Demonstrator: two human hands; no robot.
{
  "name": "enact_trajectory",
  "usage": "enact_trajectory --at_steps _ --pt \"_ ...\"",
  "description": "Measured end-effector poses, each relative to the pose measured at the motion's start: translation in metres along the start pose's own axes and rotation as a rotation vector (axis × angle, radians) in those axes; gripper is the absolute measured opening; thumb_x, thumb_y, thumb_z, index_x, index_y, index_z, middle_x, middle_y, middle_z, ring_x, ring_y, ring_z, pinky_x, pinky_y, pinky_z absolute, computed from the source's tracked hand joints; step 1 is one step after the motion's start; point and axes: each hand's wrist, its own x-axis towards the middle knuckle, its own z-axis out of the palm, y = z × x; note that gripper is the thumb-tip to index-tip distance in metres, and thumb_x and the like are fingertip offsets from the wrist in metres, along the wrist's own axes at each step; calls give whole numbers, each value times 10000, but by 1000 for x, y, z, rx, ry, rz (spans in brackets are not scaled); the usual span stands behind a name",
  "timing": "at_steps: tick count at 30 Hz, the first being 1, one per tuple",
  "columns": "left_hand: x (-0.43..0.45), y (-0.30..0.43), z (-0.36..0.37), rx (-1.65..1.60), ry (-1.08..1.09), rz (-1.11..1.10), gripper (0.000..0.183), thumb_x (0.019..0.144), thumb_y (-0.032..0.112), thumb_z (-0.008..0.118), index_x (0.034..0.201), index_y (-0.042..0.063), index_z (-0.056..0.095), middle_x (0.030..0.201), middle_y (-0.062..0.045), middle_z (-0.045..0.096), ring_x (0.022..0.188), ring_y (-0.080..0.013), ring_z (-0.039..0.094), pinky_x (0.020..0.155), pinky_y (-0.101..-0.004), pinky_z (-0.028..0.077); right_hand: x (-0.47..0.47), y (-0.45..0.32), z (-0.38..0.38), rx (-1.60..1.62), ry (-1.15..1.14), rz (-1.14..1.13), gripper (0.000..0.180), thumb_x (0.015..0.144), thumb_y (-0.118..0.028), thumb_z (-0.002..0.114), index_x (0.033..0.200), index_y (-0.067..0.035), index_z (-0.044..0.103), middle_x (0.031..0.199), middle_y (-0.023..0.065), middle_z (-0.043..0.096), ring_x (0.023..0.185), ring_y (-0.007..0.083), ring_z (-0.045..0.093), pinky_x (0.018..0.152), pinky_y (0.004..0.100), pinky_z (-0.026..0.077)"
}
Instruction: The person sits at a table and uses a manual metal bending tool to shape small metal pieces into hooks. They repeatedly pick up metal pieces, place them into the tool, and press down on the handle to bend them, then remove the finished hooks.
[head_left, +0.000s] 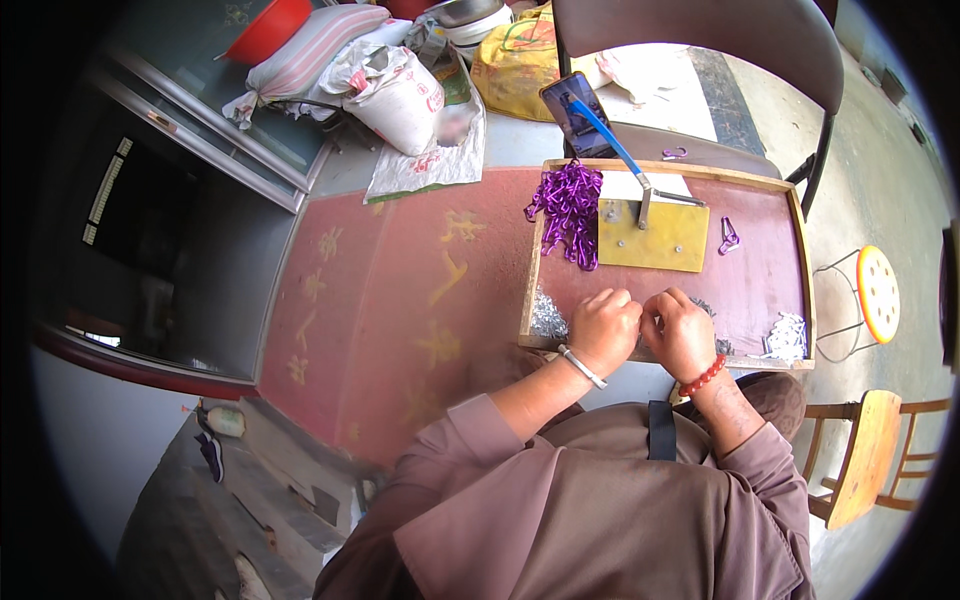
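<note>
My left hand (604, 327) and my right hand (679, 330) meet over the near edge of a wood-rimmed tray (802, 247). Their fingers are curled close together, and whatever they may hold is hidden. Beyond them lies a yellow metal plate (652, 251) carrying a small lever with a blue handle (611, 139). Purple metal carabiner-like hooks (570, 214) are heaped left of the plate; another purple piece (728, 236) lies to its right. Small silvery metal parts (547, 316) sit by my left hand, dark small parts (724, 346) beside my right, and whitish small parts (786, 337) in the near right corner.
A dark chair (705, 30) stands behind the tray, with a phone (576, 112) propped at its front and a purple hook (674, 153) on the seat. An orange-rimmed stool (877, 295) and a wooden chair (862, 457) are at the right. Sacks (397, 94) lie further off.
</note>
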Motion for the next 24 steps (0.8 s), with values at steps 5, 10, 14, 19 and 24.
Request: enact_trajectory --at_steps 5,10,14,19,24 --pt "-1 1 6 -4 -29 -35 101 684 112 564 587 85 552 649 -58 519 652 -245 556 562 -374 456 0 0 1 -38 -2 -13 51 720 -79 606 750 -61 568 729 103 561 619 307 583 542 382 478" --pt "1 -2 9 17 -20 -40 79 655 67 610 606 77 548 643 -60 506 647 -253 560 543 -370 458 -1 -4 2 -18 -16 20 40 740 -80 587 765 -51 577 743 124 566 643 319 584 569 394 482" --pt "3 -4 6 -17 -11 -51 88 664 73 616 605 72 551 653 -69 517 657 -260 561 552 -378 455 -1 -2 2 88 -16 39 85 759 -82 574 823 -31 595 762 148 583 653 332 584 577 399 477" --pt "5 -4 -6 -156 -33 -50 50 691 59 630 659 43 595 673 -80 552 629 -254 567 544 -351 456 -4 7 -2 310 -122 198 124 772 -94 618 854 -3 595 708 138 587 602 250 589 552 333 466" --pt "1 -5 -9 -562 -175 -299 37 741 37 648 729 3 640 625 -42 535 499 -106 491 474 -247 394 -6 16 0 706 -140 338 111 813 -75 644 865 22 629 701 22 605 623 52 530 552 215 449"
